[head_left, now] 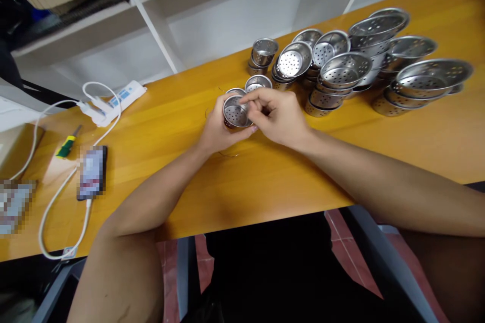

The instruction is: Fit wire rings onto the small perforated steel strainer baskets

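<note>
My left hand (216, 128) is wrapped round a small perforated metal cup (237, 112), its mouth tilted towards me. At the cup's right rim is my right hand (278, 115), fingers curled and index finger reaching over the edge. What its fingers pinch, if anything, is hidden. Just behind the held cup stand a second perforated cup (258, 82) and, partly covered by it, another rim. A thin wire (229, 155) curves over the table below my left hand.
On the wooden table (182, 197), several stacks of perforated metal cups (344, 70) stand to the right, with a smaller stack (264, 53) behind. Leftwards lie a power strip (121, 101), a green-yellow screwdriver (67, 145) and a phone (93, 171) on a white cable.
</note>
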A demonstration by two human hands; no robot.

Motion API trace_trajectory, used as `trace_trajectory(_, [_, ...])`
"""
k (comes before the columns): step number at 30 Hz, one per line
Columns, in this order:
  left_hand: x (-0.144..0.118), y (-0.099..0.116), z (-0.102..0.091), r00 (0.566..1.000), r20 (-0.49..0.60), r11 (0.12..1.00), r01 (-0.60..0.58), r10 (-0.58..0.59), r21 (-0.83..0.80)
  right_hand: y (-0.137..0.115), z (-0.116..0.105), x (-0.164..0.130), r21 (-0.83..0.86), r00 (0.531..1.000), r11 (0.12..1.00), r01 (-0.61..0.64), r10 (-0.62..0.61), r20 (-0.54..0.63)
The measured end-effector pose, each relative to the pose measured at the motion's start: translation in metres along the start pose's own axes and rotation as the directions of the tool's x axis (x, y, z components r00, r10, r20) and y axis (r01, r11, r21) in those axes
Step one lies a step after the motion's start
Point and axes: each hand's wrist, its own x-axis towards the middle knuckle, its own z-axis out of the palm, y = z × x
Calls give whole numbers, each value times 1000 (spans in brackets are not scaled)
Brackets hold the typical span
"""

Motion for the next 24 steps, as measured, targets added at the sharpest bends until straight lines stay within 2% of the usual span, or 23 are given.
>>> trace_trajectory(2, [3,1,-4,1000,-16,1000,20,-20,-17,2,-2,3,48,999,998,48,-49,12])
trace_trajectory(5, [7,1,-13,998,-13,997,58,-59,-57,5,-11,12,82,988,991,109,-117,100])
trace_trajectory(9, [10,-5,-26,993,-26,991,112,-114,-71,14,-22,30,220,947,974,60,-125,295])
trace_trajectory(12, [13,-14,-35,991,-59,991,113,-117,-66,18,-23,48,358,903,933,32,-180,389])
trace_trajectory(15, [15,-28,-46,990,-101,994,94,-100,-62,16,-21,70,425,864,905,26,-234,446])
trace_trajectory(19, [14,-46,-61,983,-150,994,101,-104,-28,9,-12,98,404,832,914,-10,-217,511])
trace_trajectory(24, [9,-70,-78,990,-135,999,39,-39,-2,14,6,118,399,812,916,-50,-195,550])
